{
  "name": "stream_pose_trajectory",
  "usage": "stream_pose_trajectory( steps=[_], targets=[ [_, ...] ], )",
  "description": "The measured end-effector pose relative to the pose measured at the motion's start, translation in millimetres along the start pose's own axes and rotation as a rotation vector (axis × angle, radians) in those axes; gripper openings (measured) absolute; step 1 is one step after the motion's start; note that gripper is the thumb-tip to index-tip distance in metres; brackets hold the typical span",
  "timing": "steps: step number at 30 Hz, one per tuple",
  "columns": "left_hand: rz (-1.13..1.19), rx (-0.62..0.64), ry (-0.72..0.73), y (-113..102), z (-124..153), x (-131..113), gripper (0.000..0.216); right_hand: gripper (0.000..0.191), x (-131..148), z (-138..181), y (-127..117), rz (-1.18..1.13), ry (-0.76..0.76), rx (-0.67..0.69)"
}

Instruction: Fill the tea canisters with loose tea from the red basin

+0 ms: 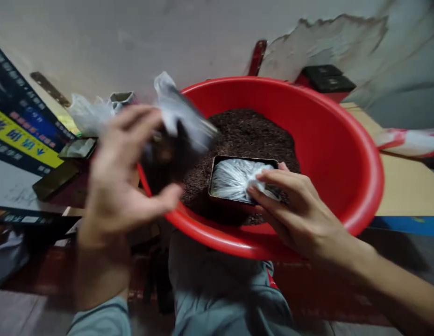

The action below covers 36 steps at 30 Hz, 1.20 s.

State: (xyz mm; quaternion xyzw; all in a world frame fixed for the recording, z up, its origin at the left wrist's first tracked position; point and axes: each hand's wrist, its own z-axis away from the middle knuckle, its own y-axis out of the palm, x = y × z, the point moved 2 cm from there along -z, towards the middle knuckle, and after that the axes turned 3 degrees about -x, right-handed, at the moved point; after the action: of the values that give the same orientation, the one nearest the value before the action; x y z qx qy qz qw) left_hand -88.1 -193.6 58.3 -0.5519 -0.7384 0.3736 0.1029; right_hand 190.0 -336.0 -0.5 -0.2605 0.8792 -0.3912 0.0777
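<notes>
A rectangular tin (234, 205) is over dark, loose tea-like material (252, 130) in a red basin (336, 140). Clear plastic bag (232, 177) fills its top, gathered toward one end. My right hand (297, 205) is closed there, fingertips pressing the bunched plastic; some of its fingers are hidden behind the tin. Over the basin's left rim, my left hand (122, 172) is smeared by motion, its thumb apart from the fingers. At its fingers is a dark, box-shaped container (185, 135) with clear plastic about it, tilted and too blurred to make out fully.
At left stand an open tin (76, 148) with plastic inside, another plastic bag (88, 112) and a printed panel (24, 126). Behind the basin are a dark-topped box (327, 79) and a peeling wall (217, 37). Cardboard (402, 182) lies at right, with a red-and-white roll (413, 142).
</notes>
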Motion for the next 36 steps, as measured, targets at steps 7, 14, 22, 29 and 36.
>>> stream_pose_trajectory(
  steps=[7, 14, 22, 29, 36],
  targets=[
    [0.039, 0.641, 0.293, 93.5, -46.1, -44.8, 0.088, 0.023, 14.0, 17.9, -19.3, 0.040, 0.076, -0.174],
    [-0.124, 0.729, 0.350, 98.3, -44.3, -77.0, 0.087, 0.030, -9.9, 64.1, -34.3, 0.030, 0.378, -0.339],
    [-0.379, 0.717, 0.293, 105.0, -24.1, -110.0, 0.091, 0.032, -19.4, 71.6, -23.3, -0.030, 0.435, -0.291],
    [-0.285, 0.682, 0.198, 109.3, -32.1, -94.7, 0.096, 0.055, -25.9, 44.1, -43.7, -0.084, 0.389, -0.225],
    [-0.090, 0.473, -0.055, 95.4, -59.6, -57.8, 0.124, 0.067, -49.1, 76.8, -36.7, 0.006, 0.464, -0.292]
  ],
)
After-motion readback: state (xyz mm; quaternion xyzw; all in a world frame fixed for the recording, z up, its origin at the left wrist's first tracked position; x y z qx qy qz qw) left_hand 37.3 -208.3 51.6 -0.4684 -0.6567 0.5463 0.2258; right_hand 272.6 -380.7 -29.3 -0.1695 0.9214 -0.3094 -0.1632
